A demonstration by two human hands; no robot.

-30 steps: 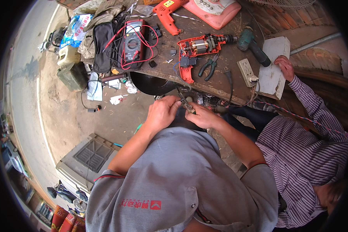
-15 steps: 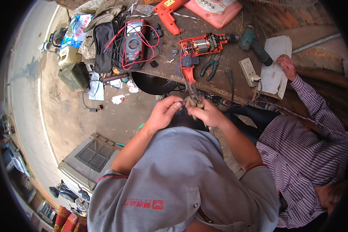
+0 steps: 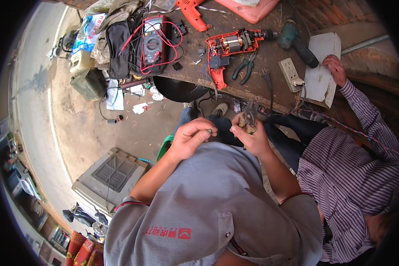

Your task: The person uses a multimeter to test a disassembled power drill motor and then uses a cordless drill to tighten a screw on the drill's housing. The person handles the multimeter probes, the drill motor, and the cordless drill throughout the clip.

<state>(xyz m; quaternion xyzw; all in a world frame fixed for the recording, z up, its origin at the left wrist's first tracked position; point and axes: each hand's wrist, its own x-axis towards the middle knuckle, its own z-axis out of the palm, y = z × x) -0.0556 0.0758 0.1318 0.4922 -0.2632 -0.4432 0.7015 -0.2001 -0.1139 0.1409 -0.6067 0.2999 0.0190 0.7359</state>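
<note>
In front of my shirt, my left hand (image 3: 191, 137) is closed in a pinch. A tiny piece shows at its fingertips, too small to name. To its right, my right hand (image 3: 255, 139) is wrapped round worn pliers (image 3: 250, 116), whose jaws point away from me toward the bench. A gap separates the two hands. Beyond them on the bench lies an orange power drill (image 3: 232, 43) with its casing opened, motor and gears bare. Its handle end (image 3: 217, 79) points toward me, with a blue wire beside it. Dark-handled pliers (image 3: 244, 71) rest just right of that handle.
A multimeter (image 3: 153, 46) with red and black leads lies at the bench's left. A green cordless drill (image 3: 295, 42), a power strip (image 3: 291, 74) and a white board (image 3: 326, 66) are at the right. A co-worker's hand (image 3: 334, 69) touches the board. A black basin (image 3: 179, 91) sits below the bench edge.
My hands have moved apart: the right one has shifted right with the pliers, away from the left fingertips. The whole view has shifted slightly. The co-worker's hand stays on the board.
</note>
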